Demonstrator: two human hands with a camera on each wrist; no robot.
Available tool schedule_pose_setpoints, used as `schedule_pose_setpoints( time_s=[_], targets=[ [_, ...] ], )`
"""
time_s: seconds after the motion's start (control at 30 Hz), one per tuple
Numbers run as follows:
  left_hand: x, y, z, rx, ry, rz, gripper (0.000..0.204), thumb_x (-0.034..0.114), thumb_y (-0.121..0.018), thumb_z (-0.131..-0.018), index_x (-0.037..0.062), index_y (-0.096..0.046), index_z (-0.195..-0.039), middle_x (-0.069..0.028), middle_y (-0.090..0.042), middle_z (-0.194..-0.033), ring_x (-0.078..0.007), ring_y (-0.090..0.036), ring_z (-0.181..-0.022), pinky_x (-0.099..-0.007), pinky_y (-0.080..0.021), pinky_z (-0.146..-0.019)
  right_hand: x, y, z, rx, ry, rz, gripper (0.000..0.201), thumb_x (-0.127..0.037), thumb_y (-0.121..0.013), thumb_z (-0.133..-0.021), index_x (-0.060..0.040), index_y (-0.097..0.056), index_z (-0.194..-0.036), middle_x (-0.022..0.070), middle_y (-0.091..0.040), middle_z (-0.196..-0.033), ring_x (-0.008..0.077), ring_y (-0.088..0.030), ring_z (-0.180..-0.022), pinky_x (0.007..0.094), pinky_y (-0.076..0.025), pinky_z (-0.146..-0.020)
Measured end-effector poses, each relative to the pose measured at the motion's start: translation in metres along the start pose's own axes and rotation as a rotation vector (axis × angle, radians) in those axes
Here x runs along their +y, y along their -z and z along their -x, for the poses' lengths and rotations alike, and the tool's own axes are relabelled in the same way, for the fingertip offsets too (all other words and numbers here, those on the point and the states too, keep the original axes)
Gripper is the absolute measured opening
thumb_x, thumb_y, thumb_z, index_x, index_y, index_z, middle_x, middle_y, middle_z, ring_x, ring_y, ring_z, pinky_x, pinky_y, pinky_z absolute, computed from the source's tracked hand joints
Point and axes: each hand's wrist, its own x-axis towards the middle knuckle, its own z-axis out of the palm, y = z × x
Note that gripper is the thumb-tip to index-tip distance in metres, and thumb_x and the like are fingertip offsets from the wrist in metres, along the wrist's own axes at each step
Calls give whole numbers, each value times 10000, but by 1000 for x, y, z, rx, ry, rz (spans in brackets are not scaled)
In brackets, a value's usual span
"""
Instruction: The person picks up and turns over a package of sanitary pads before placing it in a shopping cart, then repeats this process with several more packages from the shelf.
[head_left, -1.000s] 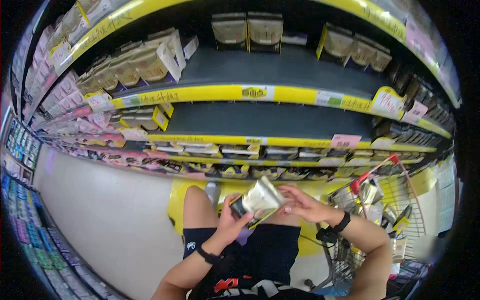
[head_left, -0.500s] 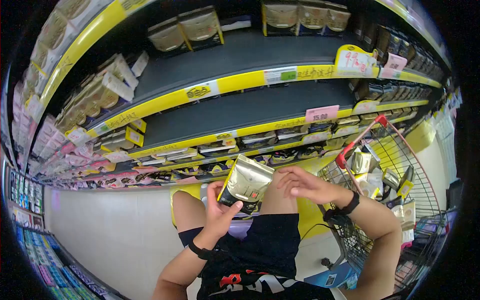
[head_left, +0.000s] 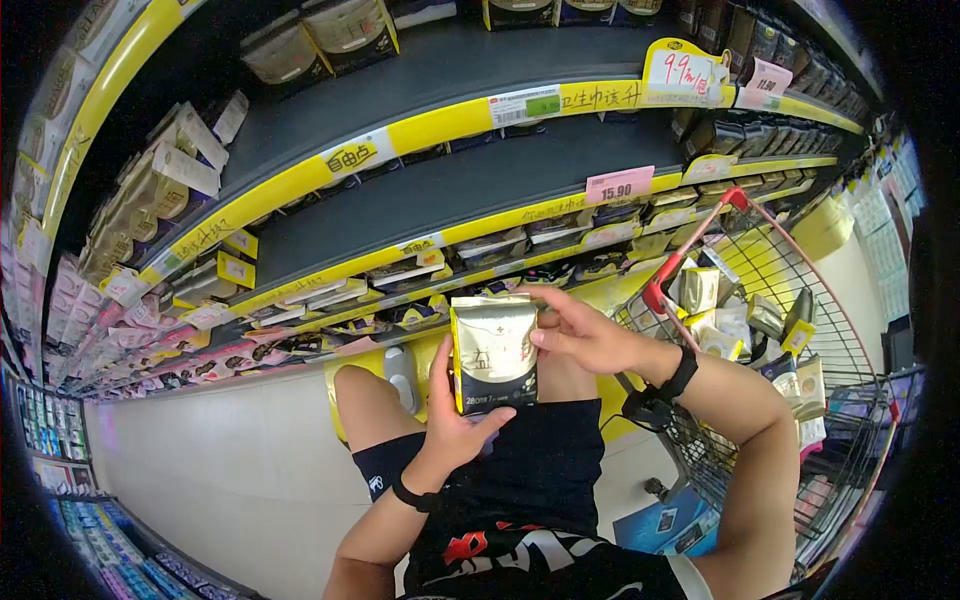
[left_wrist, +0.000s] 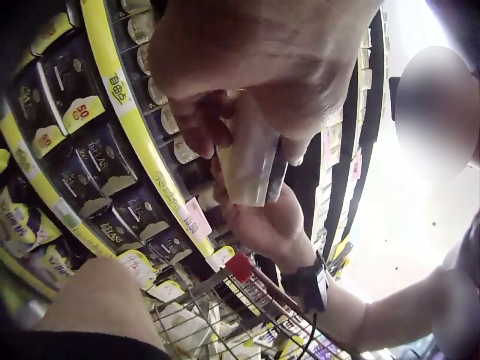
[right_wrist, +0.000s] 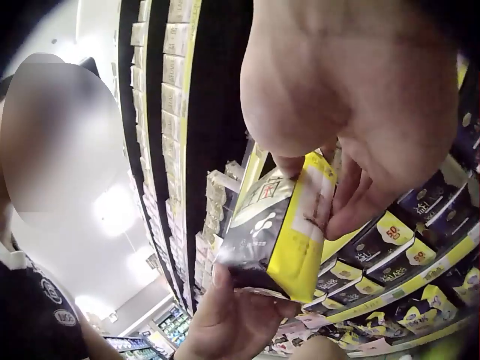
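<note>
Both hands pinch one packet point(head_left: 493, 352): left hand point(head_left: 455, 425) at 7 o'clock, right hand point(head_left: 580, 335) at 2; advise a firm, level grip

Two bare stretches of dark shelf point(head_left: 470, 75) are lying open ahead, giving a hand room to reach in. Packs point(head_left: 170, 185) are crowding the left end. The wire cart point(head_left: 800, 300) is blocking the right side, and seems well filled with pouches point(head_left: 700, 290).
</note>
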Motion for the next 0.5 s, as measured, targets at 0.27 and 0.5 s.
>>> schedule_pose_setpoints(
  time_s=[0.27,0.5],
  targets=[
    [12,14,-6,-86,-136,-348,854,96,-882,-716,25,-441,-1444,-166,-546,-1128,-299,-593,-1022,-374,-503,-869,25,1,-16,82,-151,38,518,-157,-538,-1043,-121,-362,-1529,78,-652,-1011,156,-643,-937,329,-556,-842],
    [-2,27,9,-9,124,125,833,90,-814,-819,10,-342,-1501,-176,-512,-1348,-263,-544,-1260,-372,-469,-1035,20,-14,-21,26,-110,67,544,-159,-571,-1027,-130,-373,-1533,73,-618,-1071,135,-608,-975,330,-541,-840]
  ],
)
